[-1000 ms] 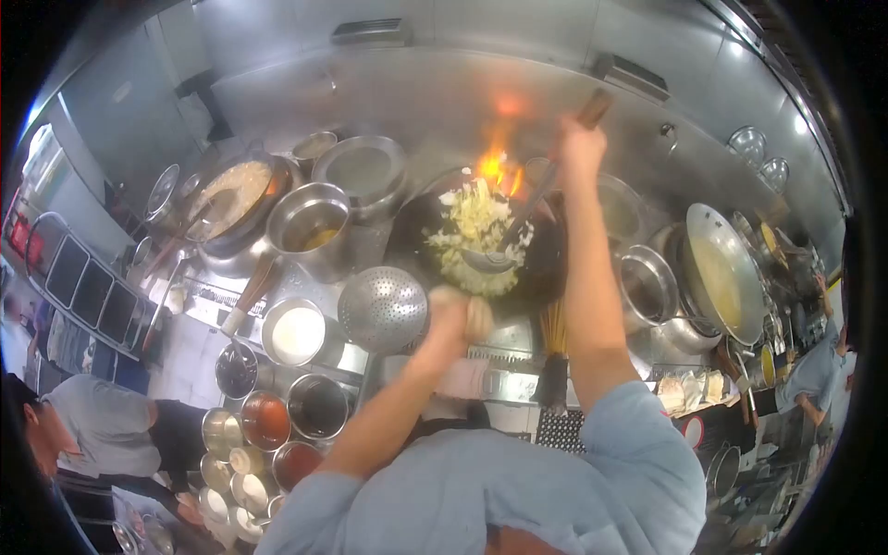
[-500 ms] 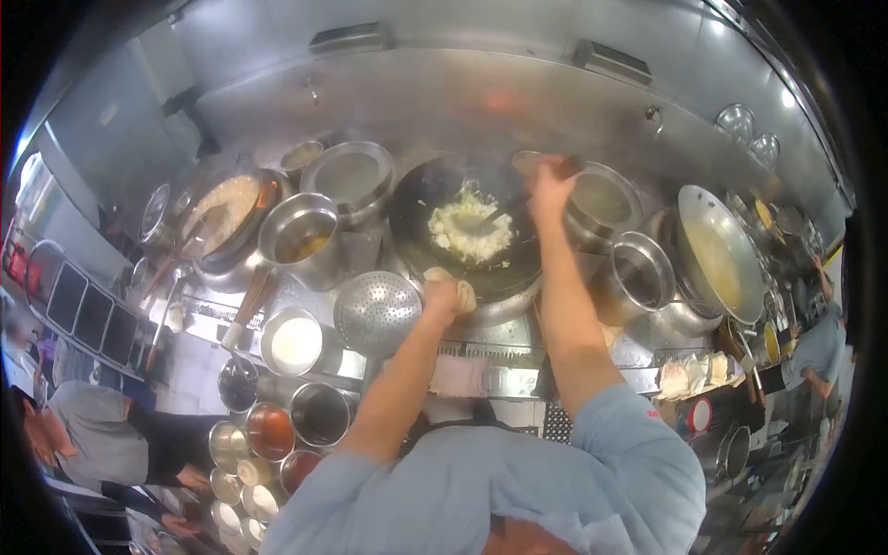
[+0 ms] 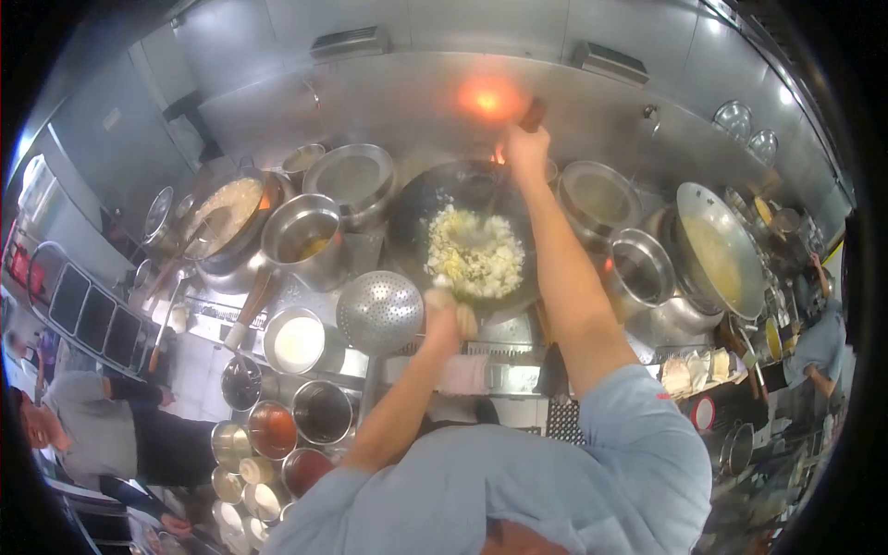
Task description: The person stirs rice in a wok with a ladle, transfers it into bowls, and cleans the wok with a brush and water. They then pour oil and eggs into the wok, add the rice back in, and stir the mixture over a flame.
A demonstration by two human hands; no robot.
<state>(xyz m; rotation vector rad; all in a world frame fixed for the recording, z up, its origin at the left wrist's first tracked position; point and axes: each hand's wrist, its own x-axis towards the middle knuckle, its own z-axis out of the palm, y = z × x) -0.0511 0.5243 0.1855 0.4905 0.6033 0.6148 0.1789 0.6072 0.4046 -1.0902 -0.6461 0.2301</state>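
Observation:
A dark wok (image 3: 413,199) sits on the range in front of me, holding chopped white and pale-green food (image 3: 483,264). At its near rim my left hand (image 3: 443,319) is closed around a folded pale cloth (image 3: 467,324); the part of the wok beneath the cloth is hidden. My right hand (image 3: 528,155), above the wok's far right side, grips the dark handle of a ladle (image 3: 533,115). The ladle's bowl is blurred and rests among the food. A small flame (image 3: 499,154) rises behind the wok's far rim.
A perforated strainer (image 3: 380,313) lies left of my left hand. Metal pots (image 3: 301,231) flank the wok, including a pot (image 3: 638,268) on the right. A second wok (image 3: 710,245) stands farther right. Sauce containers (image 3: 271,430) are lower left, near a co-worker (image 3: 88,425).
My right hand has moved up and left with the ladle. The food has spread wider in the wok. My left hand and cloth shifted slightly down. An orange glow has brightened at the back.

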